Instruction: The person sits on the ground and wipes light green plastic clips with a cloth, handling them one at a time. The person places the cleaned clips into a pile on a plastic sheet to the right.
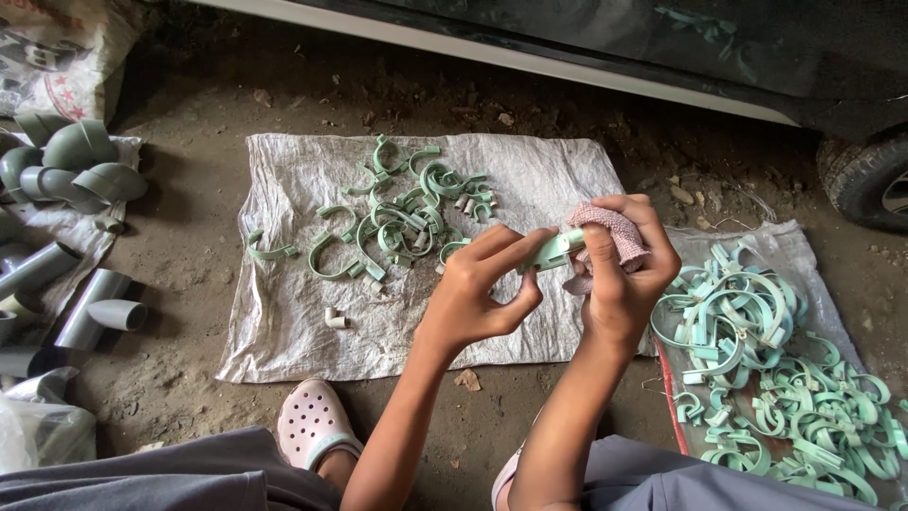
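Observation:
My left hand [482,289] pinches one end of a pale green plastic pipe clamp [553,251] between thumb and fingers. My right hand [629,270] grips a pinkish cloth rag [610,232] wrapped over the clamp's other end. Both hands hover above a white woven sack [284,312] spread on the dirt. On that sack lies a loose group of several green clamps [407,213], just beyond my left hand. A bigger heap of green clamps [776,369] lies on a second sheet to the right of my right hand.
Grey pipe elbows [76,166] and short grey pipe pieces [85,308] lie at the left. A vehicle tyre [865,180] and body edge stand at the back right. My pink perforated clog [312,421] rests at the sack's near edge. A printed sack [57,52] sits top left.

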